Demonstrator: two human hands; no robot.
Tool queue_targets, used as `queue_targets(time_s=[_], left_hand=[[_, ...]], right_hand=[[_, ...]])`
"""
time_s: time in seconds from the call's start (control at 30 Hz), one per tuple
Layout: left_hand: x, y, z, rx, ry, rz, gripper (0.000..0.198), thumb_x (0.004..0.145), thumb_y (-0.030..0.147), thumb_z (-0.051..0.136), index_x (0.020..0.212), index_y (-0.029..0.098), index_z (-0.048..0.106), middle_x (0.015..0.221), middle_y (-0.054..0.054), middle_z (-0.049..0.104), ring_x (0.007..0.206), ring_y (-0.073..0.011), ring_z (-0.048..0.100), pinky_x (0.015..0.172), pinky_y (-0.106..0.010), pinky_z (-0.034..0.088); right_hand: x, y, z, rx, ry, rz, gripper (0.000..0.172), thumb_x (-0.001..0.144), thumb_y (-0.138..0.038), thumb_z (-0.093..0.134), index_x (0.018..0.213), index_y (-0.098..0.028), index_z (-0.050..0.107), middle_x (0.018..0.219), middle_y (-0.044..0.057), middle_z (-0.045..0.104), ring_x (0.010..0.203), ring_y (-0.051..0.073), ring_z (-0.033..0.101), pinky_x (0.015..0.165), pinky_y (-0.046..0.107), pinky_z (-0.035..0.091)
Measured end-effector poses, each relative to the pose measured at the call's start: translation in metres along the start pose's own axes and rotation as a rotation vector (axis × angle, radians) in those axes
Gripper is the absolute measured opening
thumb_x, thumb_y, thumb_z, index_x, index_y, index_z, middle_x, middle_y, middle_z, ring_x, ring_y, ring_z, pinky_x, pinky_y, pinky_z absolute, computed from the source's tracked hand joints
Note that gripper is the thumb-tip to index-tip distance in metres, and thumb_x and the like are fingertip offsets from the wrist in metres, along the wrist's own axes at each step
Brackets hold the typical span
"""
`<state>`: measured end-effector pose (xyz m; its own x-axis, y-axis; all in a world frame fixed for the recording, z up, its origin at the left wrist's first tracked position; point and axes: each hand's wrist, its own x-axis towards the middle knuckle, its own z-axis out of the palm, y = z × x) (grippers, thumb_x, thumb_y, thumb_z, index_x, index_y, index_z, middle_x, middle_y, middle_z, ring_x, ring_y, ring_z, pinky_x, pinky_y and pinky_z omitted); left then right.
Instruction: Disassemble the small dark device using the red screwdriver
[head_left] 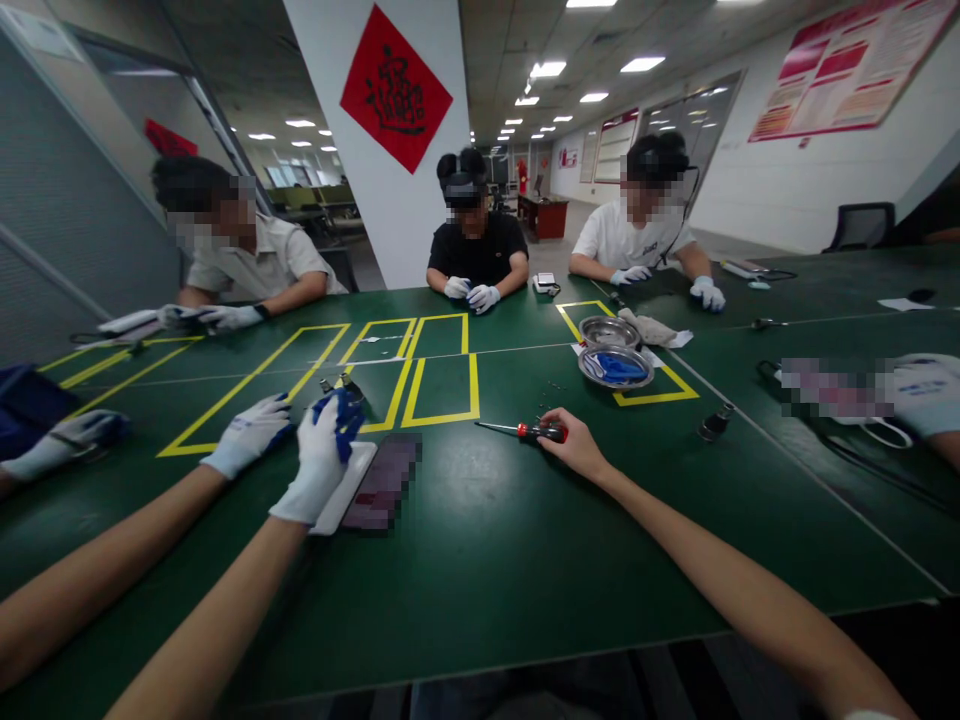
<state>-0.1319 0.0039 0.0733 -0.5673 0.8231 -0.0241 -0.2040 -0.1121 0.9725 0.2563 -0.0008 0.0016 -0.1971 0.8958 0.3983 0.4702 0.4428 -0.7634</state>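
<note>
My right hand is bare and lies on the green table, its fingers pinched on the red-and-black handle of a small screwdriver whose shaft points left. My left hand wears a white glove with blue fingertips. Its fingers curl over the far corner of a white-edged phone lying flat. Another gloved hand, on an arm coming from the left edge, rests just left of mine. A small metal tool lies just beyond the phone.
Yellow tape rectangles mark the table's middle. Two metal dishes stand right of them, one holding something blue. A small dark part lies to the right. Three people in gloves sit across, others at both sides.
</note>
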Motion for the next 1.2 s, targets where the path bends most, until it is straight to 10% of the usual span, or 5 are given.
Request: queue_targets(time_s=[0.17,0.6,0.87,1.03,1.2], left_hand=[[-0.040,-0.027,0.040,-0.489,-0.316,-0.545,0.031,0.087,0.041,0.040,0.097,0.018,0.059,0.101,-0.010,0.065,0.099,-0.0249,0.062,0.084,-0.046,0.051],[-0.106,-0.098,0.159,-0.685,-0.352,-0.575,0.044,0.084,0.055,0.042,0.119,0.030,0.050,0.133,-0.008,0.049,0.116,-0.0247,0.054,0.092,-0.044,0.046],[-0.116,-0.094,0.173,-0.294,-0.619,0.054,0.042,0.088,0.051,0.039,0.108,0.021,0.060,0.119,-0.011,0.059,0.109,-0.0232,0.057,0.091,-0.040,0.047],[-0.121,-0.083,0.173,0.432,-0.863,0.696,0.032,0.083,0.042,0.054,0.106,0.021,0.064,0.110,-0.008,0.063,0.106,-0.0236,0.055,0.099,-0.041,0.039],[-0.134,-0.086,0.158,0.614,-1.043,0.707,0.025,0.078,0.037,0.061,0.098,0.023,0.067,0.096,-0.008,0.066,0.098,-0.0244,0.056,0.096,-0.041,0.039]], right_hand=[[-0.010,-0.023,0.009,-0.312,-0.086,-0.199,0.030,0.078,-0.020,0.061,0.108,-0.017,0.057,0.107,0.009,0.059,0.100,0.022,0.055,0.088,0.038,0.044],[-0.041,-0.133,0.068,-0.757,-0.332,-0.474,0.027,0.095,-0.028,0.035,0.088,-0.012,0.056,0.085,0.010,0.064,0.076,0.019,0.060,0.062,0.028,0.041],[-0.060,-0.122,0.066,-0.584,-0.498,-0.605,0.021,0.093,-0.027,0.040,0.086,-0.014,0.056,0.081,0.004,0.064,0.066,0.015,0.060,0.055,0.026,0.040],[-0.061,-0.088,-0.006,-0.373,-0.125,-0.433,0.010,0.090,-0.022,0.046,0.086,-0.017,0.054,0.077,0.002,0.060,0.067,0.012,0.055,0.064,0.024,0.042],[-0.061,-0.016,-0.129,-0.551,0.685,0.009,0.035,0.084,-0.036,0.055,0.112,-0.015,0.049,0.100,0.010,0.054,0.082,0.019,0.055,0.072,0.032,0.046]])
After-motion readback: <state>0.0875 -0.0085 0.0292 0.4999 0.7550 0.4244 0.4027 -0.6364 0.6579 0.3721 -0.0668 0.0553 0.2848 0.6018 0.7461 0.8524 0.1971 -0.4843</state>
